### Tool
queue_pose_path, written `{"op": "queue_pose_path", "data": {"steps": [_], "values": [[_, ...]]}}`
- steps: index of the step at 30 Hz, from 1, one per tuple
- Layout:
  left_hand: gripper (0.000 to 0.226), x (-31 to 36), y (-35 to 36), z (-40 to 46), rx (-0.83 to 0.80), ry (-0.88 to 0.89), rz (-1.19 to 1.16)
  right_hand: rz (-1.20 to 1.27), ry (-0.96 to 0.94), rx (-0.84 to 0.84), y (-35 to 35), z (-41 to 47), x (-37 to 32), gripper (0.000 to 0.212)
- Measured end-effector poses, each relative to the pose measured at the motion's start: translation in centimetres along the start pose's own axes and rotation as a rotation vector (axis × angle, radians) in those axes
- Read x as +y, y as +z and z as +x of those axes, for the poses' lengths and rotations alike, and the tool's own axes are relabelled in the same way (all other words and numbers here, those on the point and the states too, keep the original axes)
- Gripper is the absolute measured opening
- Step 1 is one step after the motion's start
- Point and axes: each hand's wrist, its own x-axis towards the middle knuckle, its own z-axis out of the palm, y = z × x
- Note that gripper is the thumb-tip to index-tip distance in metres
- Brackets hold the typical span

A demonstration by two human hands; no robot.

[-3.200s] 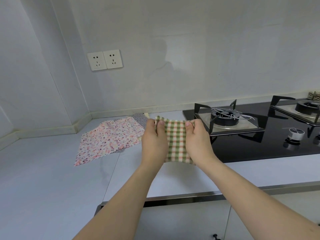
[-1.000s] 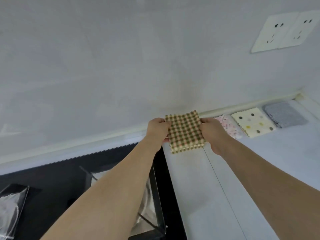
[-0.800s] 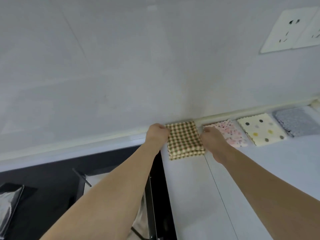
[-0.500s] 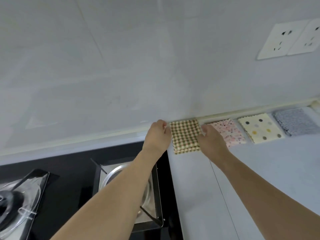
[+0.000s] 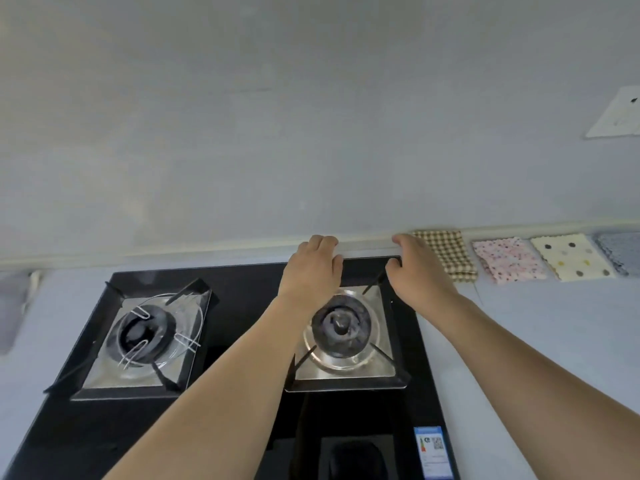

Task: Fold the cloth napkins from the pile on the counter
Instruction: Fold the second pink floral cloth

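Note:
The folded green-and-brown checked napkin (image 5: 446, 252) lies flat on the counter against the wall, at the left end of a row of folded napkins: pink floral (image 5: 507, 259), cream polka-dot (image 5: 571, 256) and grey (image 5: 621, 249). My right hand (image 5: 417, 271) hovers just left of the checked napkin, fingers relaxed, holding nothing. My left hand (image 5: 313, 268) is over the back of the hob, fingers loosely bent, also holding nothing. The pile of unfolded napkins is out of view.
A black glass hob (image 5: 242, 341) with two gas burners (image 5: 341, 327) (image 5: 145, 332) lies under my forearms. The pale counter (image 5: 536, 341) extends to the right. A wall socket (image 5: 620, 116) sits at the upper right edge.
Both hands have let go of the checked napkin, which now lies in the row by the wall. The hands drew back to the left over the hob, and the view swung left.

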Motion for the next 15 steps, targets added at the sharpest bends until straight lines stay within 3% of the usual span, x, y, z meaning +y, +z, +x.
{"op": "queue_pose_path", "data": {"steps": [8,15], "values": [[0.037,-15.0,-8.9,-5.0,0.006,-0.035,-0.026,0.045,-0.083,-0.062,10.1,-3.7,-14.1,0.047],[0.036,-27.0,-14.4,-9.9,0.017,-0.21,-0.018,0.027,-0.154,-0.151,16.7,-6.0,-23.1,0.05]]}}
